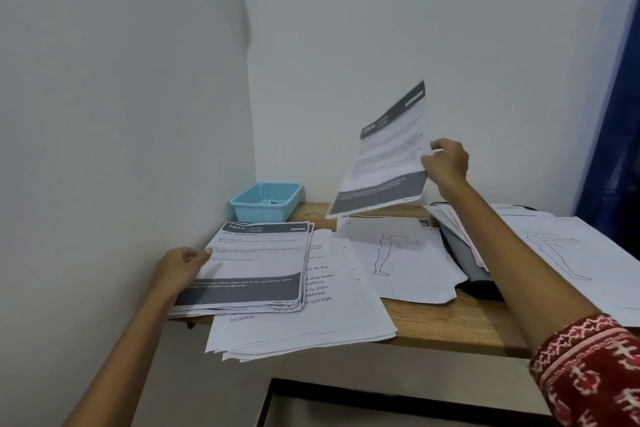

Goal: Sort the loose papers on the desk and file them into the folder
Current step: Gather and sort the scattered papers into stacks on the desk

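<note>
My right hand (446, 163) pinches the right edge of a printed sheet with grey bands (388, 156) and holds it in the air above the desk. My left hand (180, 267) grips the left edge of a small stack of similar grey-banded sheets (256, 263), headed "1623", at the desk's left end. That stack lies on a larger pile of text pages (311, 319) overhanging the front edge. Sheets with a body outline drawing (398, 260) lie in the middle. A dark folder (464, 260) sits to the right, partly under more papers (571, 253).
A light blue plastic basket (265, 201) stands in the back left corner against the wall. The wooden desk (450, 322) has walls on its left and rear sides. A blue curtain (616, 114) hangs at the far right. A dark-framed surface (381, 402) lies below the desk front.
</note>
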The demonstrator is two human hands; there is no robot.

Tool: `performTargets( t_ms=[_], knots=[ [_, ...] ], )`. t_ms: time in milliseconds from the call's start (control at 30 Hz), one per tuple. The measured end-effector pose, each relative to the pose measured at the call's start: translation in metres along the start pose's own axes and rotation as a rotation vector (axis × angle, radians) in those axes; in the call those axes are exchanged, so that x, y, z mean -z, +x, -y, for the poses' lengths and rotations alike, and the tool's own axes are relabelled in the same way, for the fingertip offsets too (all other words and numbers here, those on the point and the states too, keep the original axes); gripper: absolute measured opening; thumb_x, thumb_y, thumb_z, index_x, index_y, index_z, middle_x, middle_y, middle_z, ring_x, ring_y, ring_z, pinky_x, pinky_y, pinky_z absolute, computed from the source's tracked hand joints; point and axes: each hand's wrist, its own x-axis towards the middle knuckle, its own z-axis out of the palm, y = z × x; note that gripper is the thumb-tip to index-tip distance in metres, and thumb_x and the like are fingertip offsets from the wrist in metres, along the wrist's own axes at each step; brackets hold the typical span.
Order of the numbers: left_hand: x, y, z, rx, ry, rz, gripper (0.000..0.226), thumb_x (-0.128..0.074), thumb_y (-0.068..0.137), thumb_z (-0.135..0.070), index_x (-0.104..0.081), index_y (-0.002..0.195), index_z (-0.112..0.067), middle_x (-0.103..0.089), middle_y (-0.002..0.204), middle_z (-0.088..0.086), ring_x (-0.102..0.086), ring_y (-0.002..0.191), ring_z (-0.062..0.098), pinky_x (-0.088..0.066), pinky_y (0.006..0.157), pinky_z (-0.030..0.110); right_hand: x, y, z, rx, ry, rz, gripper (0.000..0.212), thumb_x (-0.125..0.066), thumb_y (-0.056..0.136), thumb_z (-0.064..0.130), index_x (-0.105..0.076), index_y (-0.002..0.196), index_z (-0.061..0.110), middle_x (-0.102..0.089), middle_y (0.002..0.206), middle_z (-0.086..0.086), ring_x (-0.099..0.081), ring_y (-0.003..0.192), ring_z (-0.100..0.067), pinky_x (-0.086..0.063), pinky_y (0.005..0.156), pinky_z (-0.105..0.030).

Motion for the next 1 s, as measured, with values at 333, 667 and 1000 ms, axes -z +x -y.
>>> performTargets(
  t_ms=[333, 667, 1000],
  knots=[
    [0.015, -0.006, 0.007, 0.039, -0.152, -0.031, 0.046, -0.029, 0.098, -0.049, -0.051, 0.088, -0.010, -0.058, 0.100, 0.019, -0.056, 0.100, 0.033, -0.040, 0.090, 0.040, -0.092, -0.090, 0.004, -0.272, 0.090, 0.718, 0.014, -0.058, 0.083, -0.013, -0.061, 0.096, -0.007, -0.063, 0.105, -0.022, -0.058, 0.088, -0.027, -0.053, 0.072, -0.032],
    [0.009, -0.019, 0.007, 0.002, 0.171, 0.186, 0.061, -0.070, 0.080, -0.039, -0.050, 0.128, -0.006, -0.053, 0.132, 0.012, -0.051, 0.116, 0.027, -0.038, 0.090, 0.032, -0.179, -0.148, -0.007, -0.159, -0.058, 0.699, 0.037, -0.054, 0.086, 0.000, -0.048, 0.122, 0.001, -0.057, 0.113, -0.015, -0.059, 0.101, -0.028, -0.053, 0.084, -0.036],
    [-0.001, -0.007, 0.000, 0.062, 0.396, 0.177, 0.063, -0.077, 0.074, -0.029, -0.052, 0.127, -0.006, -0.051, 0.132, 0.014, -0.049, 0.118, 0.030, -0.038, 0.092, 0.032, -0.079, -0.069, -0.060, -0.142, -0.640, 0.594, 0.054, -0.058, 0.084, 0.024, -0.040, 0.133, 0.010, -0.050, 0.131, -0.010, -0.044, 0.122, -0.029, -0.040, 0.092, -0.035]
  ],
)
